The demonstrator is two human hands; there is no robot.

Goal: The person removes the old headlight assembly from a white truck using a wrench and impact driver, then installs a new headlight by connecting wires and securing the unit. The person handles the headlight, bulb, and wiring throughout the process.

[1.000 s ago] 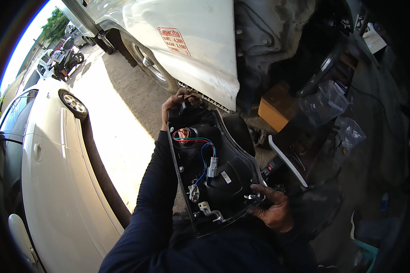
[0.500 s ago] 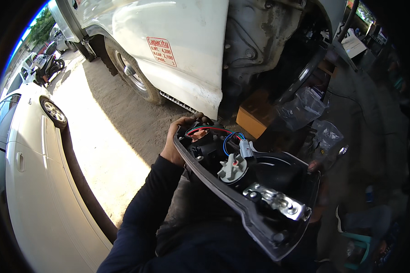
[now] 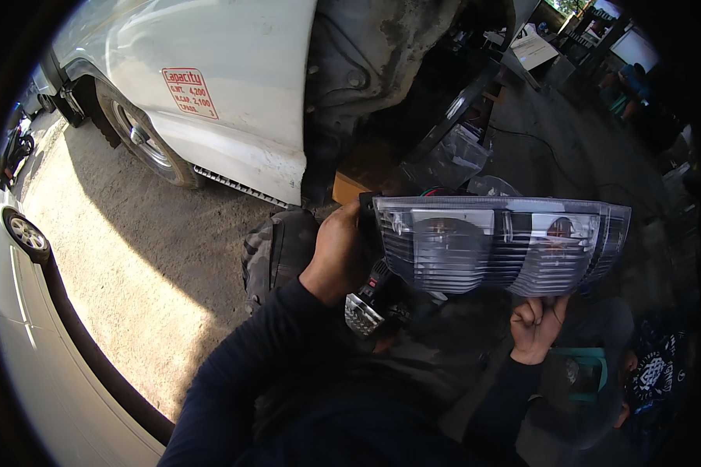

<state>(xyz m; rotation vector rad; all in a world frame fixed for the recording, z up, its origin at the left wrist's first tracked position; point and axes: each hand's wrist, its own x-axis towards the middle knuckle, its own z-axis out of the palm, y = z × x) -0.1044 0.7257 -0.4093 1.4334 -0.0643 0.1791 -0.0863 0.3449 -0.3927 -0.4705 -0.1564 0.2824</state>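
I hold a vehicle headlight [image 3: 459,249] level in front of me, its clear ribbed lens turned toward me. My left hand [image 3: 339,257] is closed on its left end, with the fingertips hidden behind the housing. Under its lower edge, toward the right, my right hand [image 3: 536,323] grips it with curled fingers. The back of the housing is out of sight, apart from a bit of coloured wire above the top edge. Below the headlight, a smaller clear-lensed lamp [image 3: 364,313] lies next to a dark object I cannot make out.
Ahead stands a white truck door [image 3: 234,93], with an exposed body cavity beside it. A cardboard box [image 3: 353,187] and clear plastic bags [image 3: 459,152] lie beyond the headlight. A pale car [image 3: 47,373] is at the left. Another person's dark printed shirt [image 3: 656,366] shows at the right, near a green stool [image 3: 588,366].
The headlight has been turned over from its wired back to its lens side and raised to the right. My right hand has come into clear view beneath it. The view has shifted right.
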